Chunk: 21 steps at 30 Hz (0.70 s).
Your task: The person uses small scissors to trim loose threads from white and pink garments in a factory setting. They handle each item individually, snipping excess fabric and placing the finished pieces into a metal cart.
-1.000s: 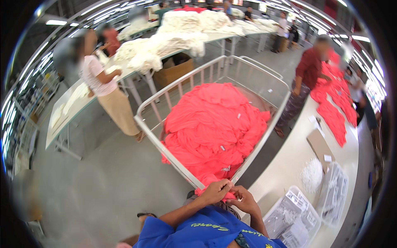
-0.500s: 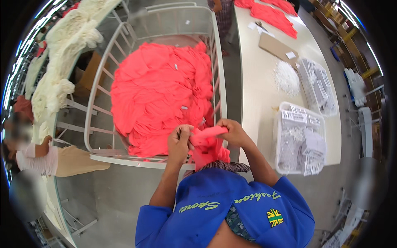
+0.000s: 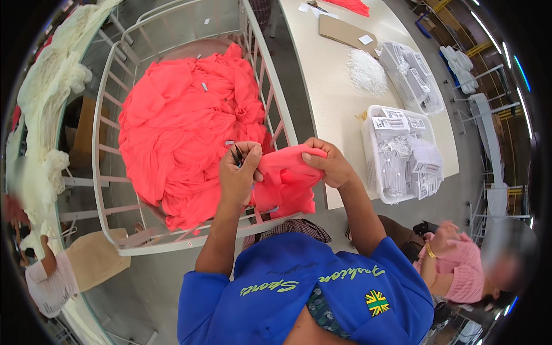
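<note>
Above the near right corner of the cart, a coral-red garment [image 3: 286,179] is spread between my two hands. The fingers of my left hand [image 3: 239,172] are closed at its left edge. From that same hand juts a small black pointed tool [image 3: 236,154], too small to tell its exact kind. My right hand [image 3: 330,165] pinches the garment's upper right edge between thumb and fingers. The garment's lower part hangs loose by the cart rail. Just beyond my left hand lies a big heap of coral-red garments [image 3: 184,126], with small grey tags showing on it.
The white barred cart [image 3: 109,190] holds the heap. On the table [image 3: 322,86] to the right stand two clear bins [image 3: 374,172] of white labels, a pile of white bits [image 3: 367,72] and cardboard [image 3: 345,31]. One person [image 3: 454,259] is at lower right, another [image 3: 86,261] at left.
The garment is opened out wider between my hands, and the black tool now shows in the left one. Cart and table have shifted left in view. A person in pink has appeared at right.
</note>
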Available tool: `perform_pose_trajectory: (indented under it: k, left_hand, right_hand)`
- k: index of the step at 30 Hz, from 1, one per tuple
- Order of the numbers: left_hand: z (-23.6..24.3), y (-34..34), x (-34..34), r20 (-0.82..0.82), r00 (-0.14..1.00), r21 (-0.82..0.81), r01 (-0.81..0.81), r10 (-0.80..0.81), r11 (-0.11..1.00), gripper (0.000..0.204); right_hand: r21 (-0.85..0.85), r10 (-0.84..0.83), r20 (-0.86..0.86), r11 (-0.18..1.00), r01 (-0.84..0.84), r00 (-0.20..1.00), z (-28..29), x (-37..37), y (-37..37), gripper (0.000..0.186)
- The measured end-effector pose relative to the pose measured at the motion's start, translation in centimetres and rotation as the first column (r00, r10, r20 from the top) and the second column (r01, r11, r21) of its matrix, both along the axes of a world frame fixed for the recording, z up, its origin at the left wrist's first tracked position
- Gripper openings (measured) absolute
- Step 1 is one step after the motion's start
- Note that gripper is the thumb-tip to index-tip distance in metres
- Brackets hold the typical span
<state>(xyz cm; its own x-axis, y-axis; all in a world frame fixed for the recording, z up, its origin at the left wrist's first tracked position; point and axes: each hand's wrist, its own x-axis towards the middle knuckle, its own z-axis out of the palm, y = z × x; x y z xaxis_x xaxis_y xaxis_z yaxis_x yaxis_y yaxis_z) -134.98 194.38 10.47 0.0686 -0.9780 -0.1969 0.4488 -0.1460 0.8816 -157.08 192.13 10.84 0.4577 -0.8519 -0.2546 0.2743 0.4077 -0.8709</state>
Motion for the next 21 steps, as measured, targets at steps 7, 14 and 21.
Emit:
perform_pose_trajectory:
  k: [7, 14, 21]
  left_hand:
    - [2.7, -1.3, 0.5, 0.068, 0.994, -0.128, 0.099, -0.091, 0.987, 0.017]
    - [2.6, -1.2, 0.8, 0.197, 0.972, -0.151, 0.160, -0.129, 0.975, 0.026]
    - [4.2, -1.5, 0.9, 0.171, 0.985, -0.187, 0.072, -0.040, 0.980, 0.021]
  right_hand:
    - [-0.286, -0.151, -0.199, 0.954, 0.089, 0.968, 3.4, 0.3, -0.6, 0.013]
    - [-0.281, -0.192, -0.184, 0.950, 0.136, 0.964, 3.2, 0.6, 0.0, 0.013]
    - [-0.174, -0.099, 0.110, 0.978, 0.117, 0.989, 2.8, 2.0, 0.8, 0.036]
